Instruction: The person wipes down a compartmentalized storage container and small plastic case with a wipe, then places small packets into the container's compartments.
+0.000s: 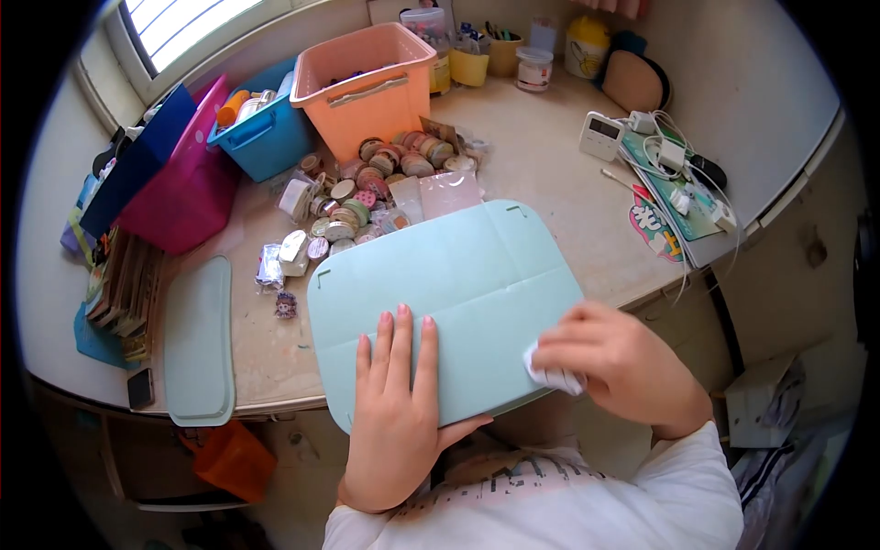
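Note:
A large light-green lid-like panel [458,275] with rounded corners lies at the desk's front edge and reaches past it. My left hand [397,408] rests flat on its lower left part, fingers spread and holding nothing. At the panel's right edge, my right hand [600,353] is closed around a crumpled white cloth or tissue [555,371], which touches the surface.
Washi-style tape rolls [344,190] and small packets lie behind the panel. Orange [367,115], blue [266,137] and pink [188,192] bins stand behind and left. A smaller green lid [200,339] lies left; cables and a white device [601,136] lie right.

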### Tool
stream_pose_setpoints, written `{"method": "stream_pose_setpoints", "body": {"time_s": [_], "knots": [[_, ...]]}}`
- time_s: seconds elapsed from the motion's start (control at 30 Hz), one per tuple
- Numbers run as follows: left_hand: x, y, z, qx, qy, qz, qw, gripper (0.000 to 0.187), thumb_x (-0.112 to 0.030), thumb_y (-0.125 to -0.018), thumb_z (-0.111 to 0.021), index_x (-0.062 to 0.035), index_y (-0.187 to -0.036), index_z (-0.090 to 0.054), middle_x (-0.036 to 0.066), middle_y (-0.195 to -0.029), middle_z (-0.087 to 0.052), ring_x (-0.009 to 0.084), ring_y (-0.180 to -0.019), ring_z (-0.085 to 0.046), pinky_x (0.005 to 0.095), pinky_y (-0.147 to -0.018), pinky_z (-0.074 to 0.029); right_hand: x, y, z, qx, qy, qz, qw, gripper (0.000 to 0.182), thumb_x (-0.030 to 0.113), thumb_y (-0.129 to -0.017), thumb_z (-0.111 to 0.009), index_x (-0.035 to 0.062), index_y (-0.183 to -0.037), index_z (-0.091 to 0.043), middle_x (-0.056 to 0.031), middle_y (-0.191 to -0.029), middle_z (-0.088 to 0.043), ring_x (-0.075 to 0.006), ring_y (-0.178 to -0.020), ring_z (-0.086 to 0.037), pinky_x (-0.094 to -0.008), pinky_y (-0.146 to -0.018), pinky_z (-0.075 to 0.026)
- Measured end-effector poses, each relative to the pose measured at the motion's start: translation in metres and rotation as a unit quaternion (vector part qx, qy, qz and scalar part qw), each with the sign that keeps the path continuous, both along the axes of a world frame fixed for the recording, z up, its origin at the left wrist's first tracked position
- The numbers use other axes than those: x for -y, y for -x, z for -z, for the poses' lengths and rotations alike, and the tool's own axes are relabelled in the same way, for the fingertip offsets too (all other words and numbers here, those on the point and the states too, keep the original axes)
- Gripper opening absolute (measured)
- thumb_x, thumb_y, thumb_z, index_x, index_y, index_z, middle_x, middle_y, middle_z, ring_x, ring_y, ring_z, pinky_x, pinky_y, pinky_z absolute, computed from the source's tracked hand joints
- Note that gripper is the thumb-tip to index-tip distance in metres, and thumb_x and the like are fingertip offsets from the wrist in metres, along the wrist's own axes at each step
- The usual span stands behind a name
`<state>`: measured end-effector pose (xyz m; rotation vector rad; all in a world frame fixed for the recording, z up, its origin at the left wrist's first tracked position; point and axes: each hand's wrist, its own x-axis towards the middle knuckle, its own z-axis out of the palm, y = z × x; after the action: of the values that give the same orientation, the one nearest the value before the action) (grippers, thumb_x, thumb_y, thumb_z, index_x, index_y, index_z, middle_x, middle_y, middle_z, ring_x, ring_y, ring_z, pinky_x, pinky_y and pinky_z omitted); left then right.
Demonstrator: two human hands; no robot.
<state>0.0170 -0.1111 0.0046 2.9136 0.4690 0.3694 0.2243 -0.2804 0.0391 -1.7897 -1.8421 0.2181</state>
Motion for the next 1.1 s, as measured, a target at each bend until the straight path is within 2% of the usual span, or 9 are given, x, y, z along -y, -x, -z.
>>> {"method": "stream_pose_setpoints", "body": {"time_s": [0.1,0.27,0.43,0.57,0.63,0.73,0.77,1.0,1.1], "knots": [[0.001,0.000,0.001,0.007,-0.001,0.001,1.000,0.110,-0.059,-0.076,-0.085,0.0119,-0.151,-0.046,0.035,-0.158,-0.041,0.0510,-0.149,-0.039,0.0629,-0.121,-0.032,-0.040,-0.026,0.030,0.033,-0.136,0.109,0.984,0.032,-0.007,-0.079,-0.067,0.0016,-0.110,-0.072,-0.0117,-0.103,-0.073,-0.0332,-0.098,-0.065,-0.0400,-0.088,-0.057],[0.000,0.000,0.000,0.002,-0.014,-0.001,1.000,0.110,-0.061,-0.076,-0.084,0.0113,-0.150,-0.047,0.035,-0.157,-0.043,0.0511,-0.148,-0.040,0.0629,-0.120,-0.033,-0.007,-0.012,0.008,0.034,-0.095,0.084,0.991,0.033,-0.008,-0.077,-0.067,0.0024,-0.108,-0.073,-0.0112,-0.104,-0.073,-0.0327,-0.098,-0.066,-0.0397,-0.087,-0.057],[0.000,0.000,0.000,0.008,-0.010,-0.003,1.000,0.109,-0.061,-0.077,-0.083,0.0112,-0.150,-0.047,0.035,-0.157,-0.043,0.0506,-0.148,-0.041,0.0627,-0.120,-0.033,0.008,-0.011,-0.006,-0.034,0.021,-0.041,0.998,0.033,-0.006,-0.074,-0.069,0.0037,-0.105,-0.072,-0.0084,-0.101,-0.072,-0.0304,-0.098,-0.066,-0.0380,-0.086,-0.057],[0.000,0.000,0.001,0.014,-0.013,-0.002,1.000,0.108,-0.061,-0.077,-0.083,0.0110,-0.150,-0.048,0.035,-0.157,-0.043,0.0503,-0.147,-0.042,0.0627,-0.120,-0.033,-0.043,-0.025,0.031,-0.021,-0.106,0.009,0.994,0.031,-0.004,-0.073,-0.069,0.0042,-0.103,-0.071,-0.0062,-0.100,-0.071,-0.0283,-0.098,-0.066,-0.0374,-0.086,-0.057],[0.000,0.001,0.001,0.013,-0.013,0.000,1.000,0.108,-0.061,-0.077,-0.083,0.0109,-0.150,-0.048,0.035,-0.157,-0.043,0.0503,-0.147,-0.042,0.0626,-0.120,-0.033,-0.058,-0.027,0.033,0.061,-0.160,0.034,0.985,0.030,-0.004,-0.074,-0.068,0.0044,-0.103,-0.071,-0.0062,-0.099,-0.071,-0.0280,-0.097,-0.066,-0.0371,-0.085,-0.058],[0.000,0.000,0.001,0.017,-0.009,-0.002,1.000,0.108,-0.062,-0.077,-0.082,0.0110,-0.149,-0.048,0.035,-0.157,-0.044,0.0505,-0.147,-0.043,0.0624,-0.120,-0.033,-0.033,-0.005,0.015,0.037,-0.085,-0.040,0.995,0.028,-0.003,-0.076,-0.067,0.0037,-0.103,-0.071,-0.0079,-0.102,-0.072,-0.0295,-0.097,-0.066,-0.0382,-0.084,-0.058],[-0.001,0.000,0.002,0.017,-0.006,-0.002,1.000,0.108,-0.062,-0.077,-0.082,0.0111,-0.149,-0.048,0.035,-0.157,-0.044,0.0506,-0.147,-0.042,0.0625,-0.120,-0.033,-0.029,-0.004,0.006,0.042,-0.044,-0.048,0.997,0.039,-0.008,-0.073,-0.074,0.0053,-0.110,-0.076,-0.0093,-0.109,-0.076,-0.0316,-0.097,-0.069,-0.0409,-0.085,-0.060],[-0.001,0.000,0.000,0.020,-0.003,-0.001,1.000,0.108,-0.063,-0.078,-0.081,0.0113,-0.149,-0.049,0.035,-0.156,-0.045,0.0508,-0.147,-0.042,0.0628,-0.120,-0.033,-0.135,-0.068,0.039,0.045,-0.174,-0.015,0.984,0.034,-0.010,-0.077,-0.069,0.0037,-0.107,-0.076,-0.0140,-0.100,-0.076,-0.0330,-0.096,-0.070,-0.0410,-0.085,-0.059],[-0.003,0.001,0.001,0.022,0.000,-0.003,1.000,0.107,-0.063,-0.079,-0.081,0.0111,-0.149,-0.049,0.035,-0.156,-0.045,0.0507,-0.147,-0.042,0.0631,-0.120,-0.033,-0.124,-0.061,0.034,0.057,-0.143,-0.023,0.988,0.032,-0.010,-0.076,-0.070,0.0032,-0.105,-0.076,-0.0141,-0.099,-0.077,-0.0327,-0.095,-0.070,-0.0407,-0.085,-0.059]]}}
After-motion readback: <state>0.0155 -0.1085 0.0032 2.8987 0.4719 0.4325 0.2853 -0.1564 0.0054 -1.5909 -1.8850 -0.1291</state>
